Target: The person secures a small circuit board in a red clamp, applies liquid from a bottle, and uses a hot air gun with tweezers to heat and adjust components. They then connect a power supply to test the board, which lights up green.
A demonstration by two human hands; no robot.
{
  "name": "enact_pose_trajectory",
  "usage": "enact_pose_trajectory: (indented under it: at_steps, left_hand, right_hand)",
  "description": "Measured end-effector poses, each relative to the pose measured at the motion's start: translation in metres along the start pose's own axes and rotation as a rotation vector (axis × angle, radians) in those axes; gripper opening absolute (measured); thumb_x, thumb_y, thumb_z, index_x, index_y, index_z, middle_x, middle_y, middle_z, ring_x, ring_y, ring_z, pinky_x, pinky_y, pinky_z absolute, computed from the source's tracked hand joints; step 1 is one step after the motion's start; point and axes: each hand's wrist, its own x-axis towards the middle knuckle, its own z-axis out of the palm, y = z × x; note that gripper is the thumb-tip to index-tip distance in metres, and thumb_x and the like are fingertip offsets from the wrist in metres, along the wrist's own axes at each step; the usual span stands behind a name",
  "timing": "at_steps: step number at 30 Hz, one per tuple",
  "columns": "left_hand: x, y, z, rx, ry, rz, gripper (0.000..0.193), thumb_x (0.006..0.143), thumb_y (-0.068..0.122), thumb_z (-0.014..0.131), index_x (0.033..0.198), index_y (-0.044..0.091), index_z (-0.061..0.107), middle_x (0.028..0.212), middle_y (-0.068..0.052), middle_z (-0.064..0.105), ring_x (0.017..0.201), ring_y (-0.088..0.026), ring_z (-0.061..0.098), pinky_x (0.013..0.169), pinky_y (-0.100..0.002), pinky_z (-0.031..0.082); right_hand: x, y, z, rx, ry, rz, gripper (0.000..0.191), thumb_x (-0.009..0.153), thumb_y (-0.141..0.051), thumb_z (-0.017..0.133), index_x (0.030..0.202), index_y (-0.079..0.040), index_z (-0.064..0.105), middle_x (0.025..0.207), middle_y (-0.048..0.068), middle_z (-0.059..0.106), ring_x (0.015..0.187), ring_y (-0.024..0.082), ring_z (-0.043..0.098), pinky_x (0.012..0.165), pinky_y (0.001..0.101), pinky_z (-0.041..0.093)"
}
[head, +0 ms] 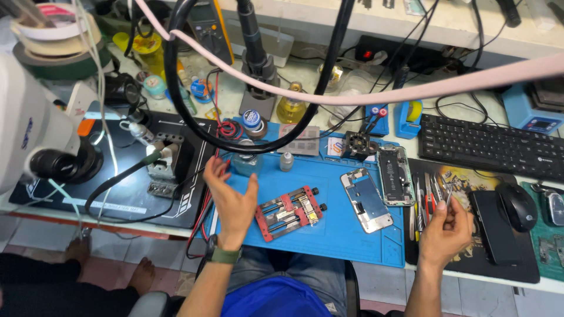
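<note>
The person's right hand hovers over the front edge of the desk with its fingers curled together, pinching a thin metal tool, apparently tweezers, whose tip points up and away from the body. Just beyond that hand a row of slim hand tools lies on a dark printed desk mat. To its right on the same mat sit a black phone-sized slab and a black computer mouse, and farther back a black keyboard.

The left hand is raised over the left edge of a blue work mat, palm open, fingers spread apart and holding nothing; a watch with a green strap circles the wrist. Just to the right of this hand a red and metal board-holding clamp rests on the blue mat, not touched by either hand.

Between the two hands, on the right part of the blue mat, lies a detached phone screen frame, and just beside it an opened phone body with its insides showing. Behind them stands a small black block-like fixture.

To the left of the blue mat a black microscope base carries a small metal jig, with the white microscope body hanging over it. Thick black and pink cables loop across the view.
</note>
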Motion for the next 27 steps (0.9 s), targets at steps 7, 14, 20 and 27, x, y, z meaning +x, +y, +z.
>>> enact_pose_trajectory:
  at_steps: [7,14,20,27]
  left_hand:
    - [0.009,-0.018,0.007,0.236,-0.156,-0.114,0.086,0.079,0.022,0.088,0.142,-0.008,0.036,0.121,-0.027,0.053,0.111,-0.046,0.055,0.088,-0.051,0.049]
    - [0.017,-0.013,-0.007,0.365,-0.138,-0.035,0.067,0.075,0.02,0.084,0.128,-0.004,0.05,0.106,-0.022,0.052,0.102,-0.042,0.054,0.077,-0.05,0.049]
    - [0.025,-0.015,-0.009,0.334,-0.197,-0.04,0.068,0.076,0.019,0.083,0.129,-0.005,0.047,0.11,-0.023,0.053,0.107,-0.045,0.053,0.084,-0.053,0.049]
    - [0.02,-0.012,-0.016,0.175,-0.198,-0.025,0.09,0.08,0.021,0.085,0.146,-0.011,0.033,0.134,-0.031,0.047,0.124,-0.048,0.048,0.102,-0.051,0.043]
  right_hand:
    - [-0.014,-0.008,-0.002,-0.04,-0.025,-0.058,0.02,0.111,-0.006,0.071,0.126,0.007,0.07,0.106,0.006,0.06,0.08,0.009,0.054,0.066,0.0233,0.043]
    - [-0.012,-0.001,-0.004,-0.049,-0.039,-0.006,0.021,0.109,-0.008,0.072,0.125,0.006,0.071,0.101,0.006,0.064,0.081,0.01,0.058,0.068,0.023,0.046]
    - [0.001,-0.001,-0.001,-0.152,-0.148,0.012,0.02,0.105,-0.012,0.074,0.12,0.002,0.074,0.097,0.01,0.07,0.079,0.013,0.065,0.072,0.0258,0.052]
    - [0.014,0.011,-0.001,-0.353,-0.207,-0.135,0.011,0.104,-0.008,0.074,0.11,0.001,0.075,0.089,0.013,0.067,0.079,0.024,0.065,0.075,0.0367,0.051]
